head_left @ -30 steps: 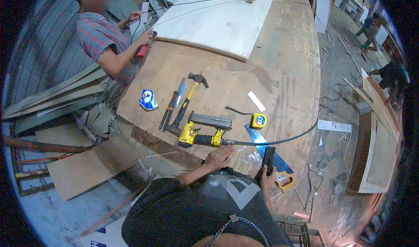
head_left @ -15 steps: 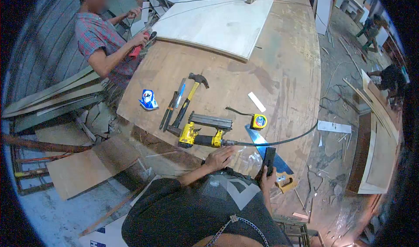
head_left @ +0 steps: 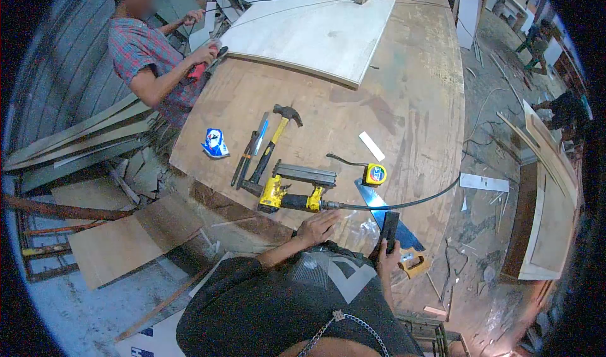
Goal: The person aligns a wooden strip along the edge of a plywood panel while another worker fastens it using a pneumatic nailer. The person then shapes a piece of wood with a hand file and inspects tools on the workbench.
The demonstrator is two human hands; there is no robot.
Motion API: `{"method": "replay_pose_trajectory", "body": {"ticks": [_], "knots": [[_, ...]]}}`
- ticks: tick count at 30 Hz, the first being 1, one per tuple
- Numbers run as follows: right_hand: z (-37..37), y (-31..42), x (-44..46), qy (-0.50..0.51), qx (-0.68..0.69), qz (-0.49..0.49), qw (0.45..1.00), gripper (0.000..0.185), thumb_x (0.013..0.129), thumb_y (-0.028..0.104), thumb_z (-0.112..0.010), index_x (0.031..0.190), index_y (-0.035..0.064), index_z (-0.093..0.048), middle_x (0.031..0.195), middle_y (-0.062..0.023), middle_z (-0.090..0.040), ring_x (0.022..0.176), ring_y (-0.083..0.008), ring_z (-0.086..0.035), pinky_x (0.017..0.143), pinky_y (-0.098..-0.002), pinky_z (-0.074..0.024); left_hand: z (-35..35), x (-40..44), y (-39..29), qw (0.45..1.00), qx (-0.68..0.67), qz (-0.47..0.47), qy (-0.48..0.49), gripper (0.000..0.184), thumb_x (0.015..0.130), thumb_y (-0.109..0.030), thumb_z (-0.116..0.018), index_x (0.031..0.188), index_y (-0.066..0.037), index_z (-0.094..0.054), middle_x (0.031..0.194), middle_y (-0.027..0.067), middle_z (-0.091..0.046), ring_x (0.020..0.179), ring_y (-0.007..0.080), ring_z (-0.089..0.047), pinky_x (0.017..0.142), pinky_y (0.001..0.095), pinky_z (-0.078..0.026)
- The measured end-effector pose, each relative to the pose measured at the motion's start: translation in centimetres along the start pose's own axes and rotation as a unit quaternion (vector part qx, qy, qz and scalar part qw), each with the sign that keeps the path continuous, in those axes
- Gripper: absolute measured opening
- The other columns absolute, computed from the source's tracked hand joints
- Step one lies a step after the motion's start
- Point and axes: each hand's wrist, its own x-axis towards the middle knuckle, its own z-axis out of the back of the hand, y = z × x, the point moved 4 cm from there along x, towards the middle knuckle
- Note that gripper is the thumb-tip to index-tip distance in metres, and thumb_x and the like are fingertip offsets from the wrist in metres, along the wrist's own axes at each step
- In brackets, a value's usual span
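My left hand point(head_left: 317, 229) lies flat with its fingers stretched out at the near edge of the wooden table. Just beyond its fingertips is a yellow and black nail gun point(head_left: 297, 201) on its side, joined to a black air hose point(head_left: 410, 206). My right hand point(head_left: 387, 260) is closed round the lower end of a black, flat rectangular object point(head_left: 390, 227), whose kind I cannot make out. Under and beside that object lies a handsaw point(head_left: 410, 238) with a yellowish handle. A yellow tape measure point(head_left: 375, 174) sits beyond the hose.
A claw hammer point(head_left: 275, 143), slim pen-like tools point(head_left: 251, 154) and a blue packet point(head_left: 215, 143) lie left on the table point(head_left: 429, 104). A white board point(head_left: 315, 32) covers its far part. At the far left a person point(head_left: 151, 60) holds a red tool point(head_left: 197, 71).
My hands and the tools on the table stay in place. The other person's hand with the red tool has shifted very slightly.
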Motion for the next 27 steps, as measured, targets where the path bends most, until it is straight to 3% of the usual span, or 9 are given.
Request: {"method": "replay_pose_trajectory", "body": {"ticks": [6, 12, 16, 18, 27], "knots": [[-0.2, -0.6, 0.0, 0.006, 0.014, -0.016, 1.000, 0.033, 0.086, 0.030, -0.061, 0.091, -0.0016, -0.052, 0.064, -0.0065, -0.056, 0.057, -0.0147, -0.051, 0.053, -0.0295, -0.0414, -0.5, -0.2, 0.5, 1.000, 0.016, -0.001, -0.006, 0.031, 0.084, -0.020, -0.056, 0.111, -0.005, -0.060, 0.124, 0.0094, -0.055, 0.115, 0.0240, -0.052, 0.097, 0.0370, -0.042], [0.4, 2.2, -0.1, 0.015, -0.019, -0.016, 1.000, 0.031, 0.088, 0.028, -0.059, 0.091, -0.0015, -0.052, 0.067, -0.0070, -0.055, 0.058, -0.0151, -0.051, 0.054, -0.0302, -0.0416, -0.1, 0.1, 0.1, 1.000, -0.001, 0.013, 0.017, 0.033, 0.086, -0.021, -0.054, 0.115, -0.007, -0.057, 0.125, 0.0097, -0.053, 0.117, 0.0230, -0.050, 0.100, 0.0373, -0.040], [-0.1, 0.2, 0.0, 0.015, -0.010, -0.012, 1.000, 0.030, 0.088, 0.028, -0.059, 0.090, -0.0013, -0.052, 0.066, -0.0070, -0.054, 0.058, -0.0157, -0.050, 0.054, -0.0305, -0.0417, 0.1, 0.1, 0.1, 1.000, 0.001, 0.009, 0.009, 0.034, 0.087, -0.022, -0.052, 0.118, -0.008, -0.056, 0.127, 0.0097, -0.052, 0.119, 0.0229, -0.048, 0.101, 0.0377, -0.038], [-0.1, -0.1, 0.0, 0.004, -0.013, 0.004, 1.000, 0.029, 0.087, 0.027, -0.060, 0.090, -0.0008, -0.052, 0.066, -0.0074, -0.054, 0.058, -0.0165, -0.050, 0.055, -0.0308, -0.0417, 0.0, 0.1, -0.1, 1.000, -0.012, 0.009, 0.026, 0.034, 0.087, -0.019, -0.053, 0.118, -0.005, -0.055, 0.127, 0.0130, -0.051, 0.119, 0.0267, -0.048, 0.102, 0.0411, -0.036], [0.1, 0.7, 0.1, 0.007, -0.020, -0.014, 1.000, 0.030, 0.087, 0.027, -0.060, 0.093, -0.0018, -0.054, 0.071, -0.0111, -0.058, 0.062, -0.0210, -0.054, 0.060, -0.0332, -0.0441, -0.7, -0.3, 0.5, 1.000, 0.005, 0.004, 0.005, 0.033, 0.086, -0.018, -0.053, 0.117, -0.007, -0.056, 0.128, 0.0109, -0.051, 0.118, 0.0254, -0.049, 0.100, 0.0413, -0.039]]}}
